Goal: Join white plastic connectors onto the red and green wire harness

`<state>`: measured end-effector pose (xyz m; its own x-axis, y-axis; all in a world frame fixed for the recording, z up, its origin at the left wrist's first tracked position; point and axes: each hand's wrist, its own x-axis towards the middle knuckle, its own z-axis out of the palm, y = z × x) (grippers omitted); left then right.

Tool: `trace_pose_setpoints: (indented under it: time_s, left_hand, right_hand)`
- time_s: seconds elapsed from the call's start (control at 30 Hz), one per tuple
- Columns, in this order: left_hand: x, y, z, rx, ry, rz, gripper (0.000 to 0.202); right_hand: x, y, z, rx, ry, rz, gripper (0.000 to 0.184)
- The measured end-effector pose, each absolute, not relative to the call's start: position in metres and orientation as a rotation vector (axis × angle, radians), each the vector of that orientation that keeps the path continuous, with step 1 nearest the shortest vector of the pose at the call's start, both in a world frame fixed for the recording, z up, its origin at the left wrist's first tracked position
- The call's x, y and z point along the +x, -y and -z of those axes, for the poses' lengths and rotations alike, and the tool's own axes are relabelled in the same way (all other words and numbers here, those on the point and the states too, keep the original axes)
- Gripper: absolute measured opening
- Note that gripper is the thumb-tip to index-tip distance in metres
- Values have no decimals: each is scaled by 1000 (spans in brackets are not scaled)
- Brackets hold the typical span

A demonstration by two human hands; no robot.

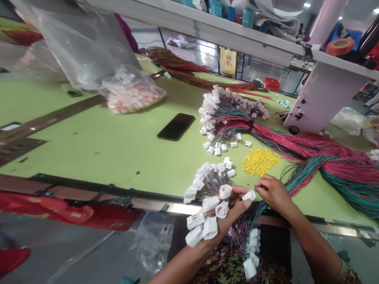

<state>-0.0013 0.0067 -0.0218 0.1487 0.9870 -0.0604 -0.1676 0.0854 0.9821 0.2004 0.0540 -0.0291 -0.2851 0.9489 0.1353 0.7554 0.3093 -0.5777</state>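
My left hand (pixel 228 215) is shut on a bundle of white plastic wire connectors (pixel 209 216), with their red and green wires running down toward my lap. Several more connectors (pixel 250 255) hang below the hands. My right hand (pixel 273 195) sits just to the right, its fingers closed around thin wires (pixel 289 187) and almost touching a white connector (pixel 248 195) at my left fingertips. A long red-and-green wire bundle (pixel 342 163) stretches from there across the green table (pixel 97 154) to the right.
Another connector harness (pixel 221 122) lies farther up the table, with a smaller one (pixel 206 180) by the table's near edge. Also on the table are yellow small parts (pixel 260 162), a black phone (pixel 176 126), a plastic bag of pink-and-white parts (pixel 133 91), and a shelf post (pixel 323 97).
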Motion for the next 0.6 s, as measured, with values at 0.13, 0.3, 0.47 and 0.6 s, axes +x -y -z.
trace_pose_setpoints:
  time_s: [0.13,0.3,0.47,0.6]
  left_hand:
    - [-1,-6,26,1081,-965,-1170,24]
    - [-1,-3,23,1161,-963,-1232,22]
    - [3,1,20,1219,-955,-1268,19]
    - [5,1,28,1283,-953,-1331,19]
  right_hand:
    - [198,-45,22,-1431,2026,-558,14]
    - [187,-10,-12,-1150,1730,-664,11]
    - [176,10,-30,-1066,1767,-630,16]
    - [174,10,-27,-1040,1806,-545,21]
